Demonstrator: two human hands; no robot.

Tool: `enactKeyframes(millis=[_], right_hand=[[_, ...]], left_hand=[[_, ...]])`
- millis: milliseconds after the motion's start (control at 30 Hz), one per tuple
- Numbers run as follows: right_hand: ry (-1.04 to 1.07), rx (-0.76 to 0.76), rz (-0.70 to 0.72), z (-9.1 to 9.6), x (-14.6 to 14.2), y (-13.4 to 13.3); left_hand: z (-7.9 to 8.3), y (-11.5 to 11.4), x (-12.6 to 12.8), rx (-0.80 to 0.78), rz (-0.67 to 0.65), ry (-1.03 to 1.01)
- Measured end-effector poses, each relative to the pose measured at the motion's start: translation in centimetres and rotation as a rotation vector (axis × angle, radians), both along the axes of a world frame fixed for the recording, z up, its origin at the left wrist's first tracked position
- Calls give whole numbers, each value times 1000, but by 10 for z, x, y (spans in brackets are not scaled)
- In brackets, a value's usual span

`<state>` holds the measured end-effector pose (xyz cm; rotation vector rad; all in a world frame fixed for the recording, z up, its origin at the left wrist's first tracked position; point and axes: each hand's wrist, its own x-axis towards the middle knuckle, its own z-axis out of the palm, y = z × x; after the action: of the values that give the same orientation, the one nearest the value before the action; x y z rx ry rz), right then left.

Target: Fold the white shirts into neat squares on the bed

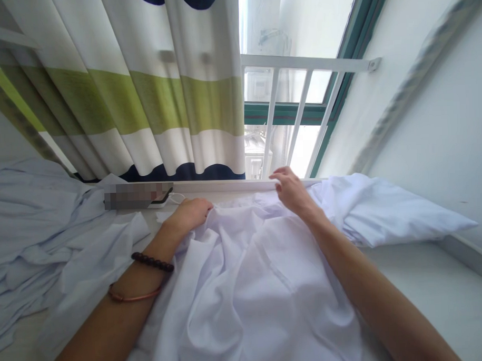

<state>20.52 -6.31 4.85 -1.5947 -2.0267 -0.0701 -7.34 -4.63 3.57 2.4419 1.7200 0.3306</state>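
A white cloth garment (264,285) with a stitched seam lies spread and wrinkled in front of me. My left hand (192,211) is closed on its far left edge, fingertips partly hidden by the folds. Above the far right part of the cloth is my right hand (291,189), its fingers apart and slightly bent, with nothing in them. A beaded bracelet (152,261) and a thin reddish bangle (134,297) circle my left forearm.
More white cloth (41,240) is heaped at the left. A folded white bundle (388,209) lies at the right. Beyond my left hand sits a phone-like device (162,196), partly blurred out. Striped curtains (143,99), a window and a white railing (300,62) stand behind.
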Motion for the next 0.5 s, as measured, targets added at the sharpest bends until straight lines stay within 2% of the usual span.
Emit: enactKeyframes(millis=[100, 200, 300, 400, 500], right_hand=[[-138, -295, 141, -19, -18, 3], [-203, -488, 155, -36, -11, 9], [-204, -553, 103, -40, 8, 16], [-195, -575, -23, -37, 23, 21], [-188, -576, -108, -34, 31, 23]], left_hand=[[-3, -1, 2, -63, -39, 137], [-4, 0, -2, -110, 7, 232], [-1, 3, -7, -193, 82, 322], [3, 3, -10, -274, 122, 382], [10, 2, -9, -205, 87, 358]])
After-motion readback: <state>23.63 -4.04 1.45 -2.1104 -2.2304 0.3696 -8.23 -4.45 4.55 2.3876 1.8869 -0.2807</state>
